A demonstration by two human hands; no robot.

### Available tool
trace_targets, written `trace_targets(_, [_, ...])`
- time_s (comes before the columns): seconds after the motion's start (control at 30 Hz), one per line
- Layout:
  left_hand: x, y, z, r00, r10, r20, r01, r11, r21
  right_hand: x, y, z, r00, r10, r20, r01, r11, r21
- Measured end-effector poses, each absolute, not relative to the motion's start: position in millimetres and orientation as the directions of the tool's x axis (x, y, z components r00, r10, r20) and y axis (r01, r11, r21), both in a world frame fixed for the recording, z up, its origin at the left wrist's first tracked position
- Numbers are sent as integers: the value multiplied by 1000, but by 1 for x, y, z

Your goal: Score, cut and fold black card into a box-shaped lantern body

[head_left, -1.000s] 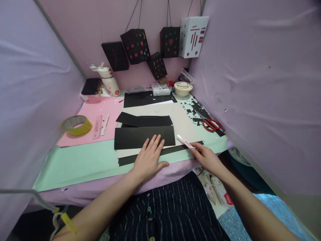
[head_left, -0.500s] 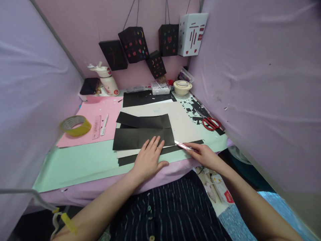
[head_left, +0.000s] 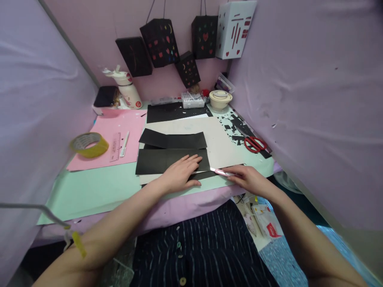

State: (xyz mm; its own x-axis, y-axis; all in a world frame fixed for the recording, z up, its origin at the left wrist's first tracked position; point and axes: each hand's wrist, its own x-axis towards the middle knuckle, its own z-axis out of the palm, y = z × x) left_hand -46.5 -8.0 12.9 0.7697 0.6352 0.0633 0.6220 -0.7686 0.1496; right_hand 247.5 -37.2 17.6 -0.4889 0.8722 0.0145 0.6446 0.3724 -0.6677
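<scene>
My left hand (head_left: 183,171) lies flat with its fingers out on a folded sheet of black paper (head_left: 161,161), pressing near its right end. In my right hand (head_left: 247,177) is a pink and white craft knife (head_left: 222,172). Its blade tip is at the lower right corner of the black paper; whether it touches is too small to tell. Raised flaps of black paper (head_left: 185,140) stand behind the flat part. A pale board (head_left: 226,147) lies underneath, and a black strip (head_left: 203,175) sticks out below, partly covered by my left hand.
Red-handled scissors (head_left: 255,144) lie among black scraps at the right. On pink paper (head_left: 98,123) at the left are yellow tape (head_left: 89,144), a ruler (head_left: 115,147) and a white pen (head_left: 125,144). A bottle (head_left: 128,89) stands behind. Black lanterns (head_left: 160,43) hang at the back.
My left hand has slid right along the black paper and turned its fingers more to the right. The craft knife stays at the paper's corner. The whole view has shifted slightly.
</scene>
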Motion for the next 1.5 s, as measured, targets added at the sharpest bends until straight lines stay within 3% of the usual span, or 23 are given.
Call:
trace_targets(0.43, [-35, 6, 12, 830, 554, -68, 558, -821, 124, 269, -10, 16, -551, 834, 19, 752, 507, -421])
trace_targets(1.27, [-30, 7, 11, 839, 540, -69, 544, -834, 91, 260, -32, 26, -506, 863, 20, 832, 494, -253])
trace_targets(1.5, [-31, 7, 9, 840, 540, -53, 543, -835, 87, 258, -39, 24, -472, 881, 26, 837, 457, -300])
